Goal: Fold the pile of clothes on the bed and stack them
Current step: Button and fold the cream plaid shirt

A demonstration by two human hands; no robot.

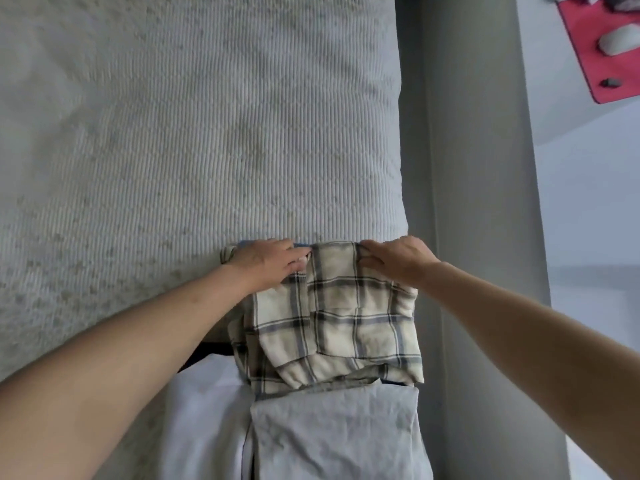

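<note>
Two hands (pixel 266 261) (pixel 398 259) on folded plaid shirt (pixel 346 317), ribbed bedspread (pixel 190 133)

**Bed with a ribbed cover and folded clothes at its near edge**

The bed (pixel 173 133) wears a pale, ribbed, textured cover that fills most of the view. At its near right corner lies a folded cream plaid garment (pixel 339 317) with grey checks. Just nearer, touching the plaid one, lies a light grey garment (pixel 332 431). A white cloth (pixel 207 410) lies left of that.
</note>
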